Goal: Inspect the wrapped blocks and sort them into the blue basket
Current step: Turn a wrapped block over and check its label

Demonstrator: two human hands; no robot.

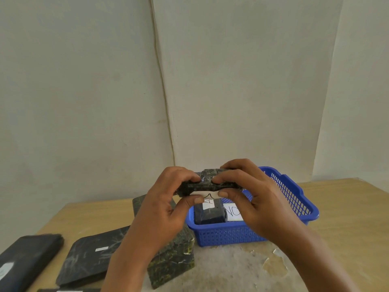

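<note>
While I watch from the head camera, the scene reads left to right like this:

Far-left packet: a flat black packet lies at the table's near left edge, apparently waiting its turn.
Flat wrapped block: a dark marbled slab with a small white label lies flat just right of it, label up, so it can be read without lifting.
Tall wrapped block: a green-black block stands on end beside the basket, partly hidden by my left forearm.
Left hand: my left hand is clamped on the left end of the held block, fingers curled over the top, thumb under.
Held block: a small wrapped block is raised in the air above the basket's left part, turned so its white label faces me; I judge this is the inspecting step, not the drop.
Right hand: my right hand grips the block's right end the same way; two hands let me roll it to check each face.
Blue basket: the blue basket sits right of centre on the table; it holds one wrapped block with a paper label and a white card lying beside it.
Writing: too partial for me to read.
</note>
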